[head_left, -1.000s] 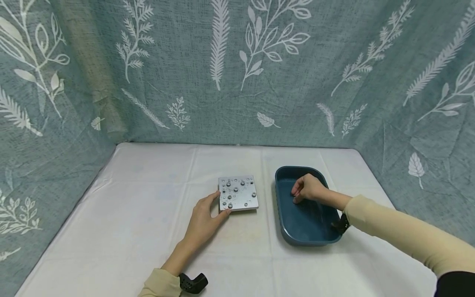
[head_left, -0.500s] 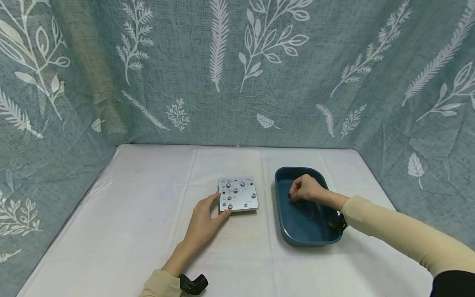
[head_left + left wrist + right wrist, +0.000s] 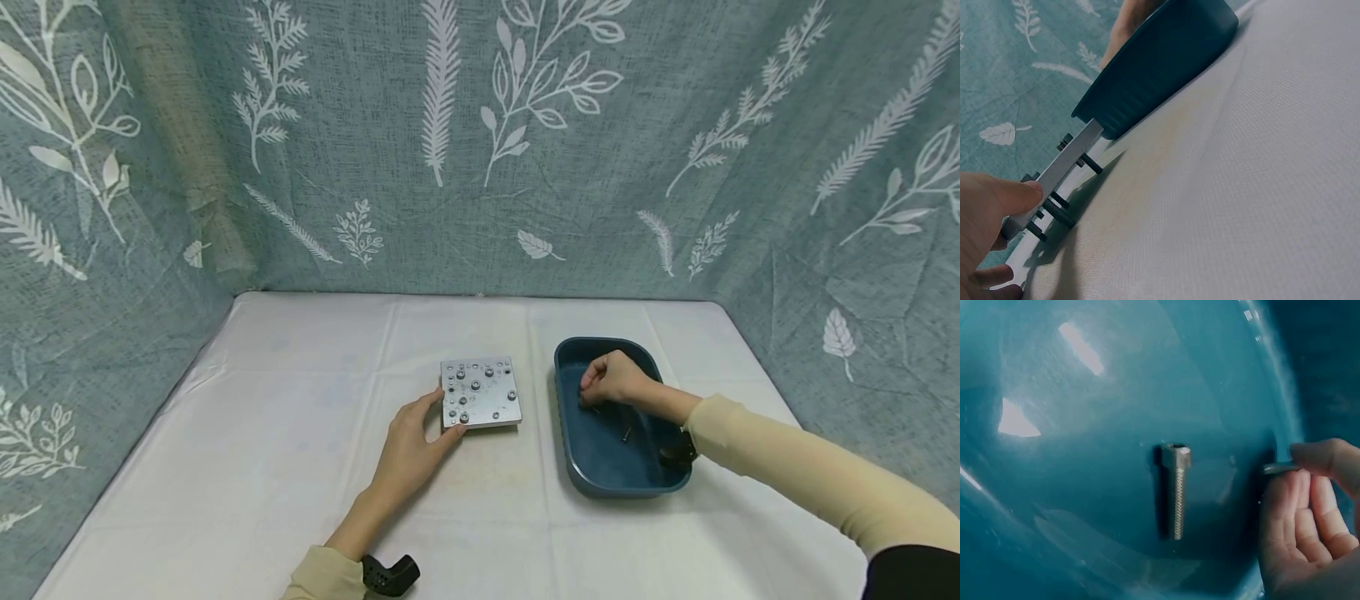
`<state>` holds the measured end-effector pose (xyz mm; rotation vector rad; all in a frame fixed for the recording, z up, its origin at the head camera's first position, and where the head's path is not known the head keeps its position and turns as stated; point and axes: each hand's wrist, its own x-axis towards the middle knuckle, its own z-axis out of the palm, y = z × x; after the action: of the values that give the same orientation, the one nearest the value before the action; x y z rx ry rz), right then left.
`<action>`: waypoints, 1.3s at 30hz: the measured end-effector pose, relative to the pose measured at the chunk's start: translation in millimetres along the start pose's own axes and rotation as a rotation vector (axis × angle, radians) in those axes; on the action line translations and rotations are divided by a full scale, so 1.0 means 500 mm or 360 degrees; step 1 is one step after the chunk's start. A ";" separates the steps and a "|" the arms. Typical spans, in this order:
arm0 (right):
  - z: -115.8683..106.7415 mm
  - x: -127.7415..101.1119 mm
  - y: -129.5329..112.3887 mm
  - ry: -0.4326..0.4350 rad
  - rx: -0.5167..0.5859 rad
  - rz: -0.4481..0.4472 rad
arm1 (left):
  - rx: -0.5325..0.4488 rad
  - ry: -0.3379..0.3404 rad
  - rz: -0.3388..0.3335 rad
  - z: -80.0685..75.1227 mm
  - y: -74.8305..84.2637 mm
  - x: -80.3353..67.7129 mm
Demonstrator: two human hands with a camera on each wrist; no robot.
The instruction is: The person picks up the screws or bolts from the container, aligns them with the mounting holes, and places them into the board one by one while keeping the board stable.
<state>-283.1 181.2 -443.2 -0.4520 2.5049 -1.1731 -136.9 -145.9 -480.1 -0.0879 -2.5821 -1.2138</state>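
I see a desk [image 3: 300, 467] under a white cloth with fold creases, closed in on the left, far and right sides by teal fabric [image 3: 480, 142] printed with white leaves and ferns.

Metal plate [image 3: 481, 392]: square, silver, drilled with holes, several dark screws seated in it. It sits mid-desk, just left of the tray. The left wrist view shows it standing off the cloth on screw shanks poking out underneath.

Left hand [image 3: 410, 454] rests on the desk at the plate's near-left corner, thumb and a fingertip pinching its edge [image 3: 1019, 195].

Blue tray [image 3: 570, 454]: oval, dark teal plastic, glossy inside, right of the plate. Right hand [image 3: 613, 379] is inside its far-left part, fingers [image 3: 1329, 456] curled, pinching a small silver screw [image 3: 1279, 467] at the tips. A second bolt [image 3: 1176, 490], socket head, threaded shank, lies loose on the tray floor.

Hard to read: the pinched screw shows only its end, the rest is behind the fingers. From the head view the tray's contents are specks. Both forearms are cut off at the near edge; a dark wrist-strap mount [image 3: 390, 573] shows by the left sleeve.
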 end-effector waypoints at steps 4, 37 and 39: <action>-0.006 -0.002 -0.009 -0.0007 0.0247 0.0042 | 0.0003 0.0000 -0.0009 0.000 0.001 0.000; 0.121 0.059 -0.241 -0.0106 0.0942 0.0014 | -0.0015 0.0002 0.0015 0.001 -0.010 0.000; 0.139 0.066 -0.246 -0.0121 0.0914 0.0027 | -0.0023 0.0004 0.0023 0.001 -0.010 -0.001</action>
<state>-265.5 45.6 -394.7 -0.3078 1.9743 -1.7419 -137.4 -148.8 -484.2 -0.1078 -2.5664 -1.2267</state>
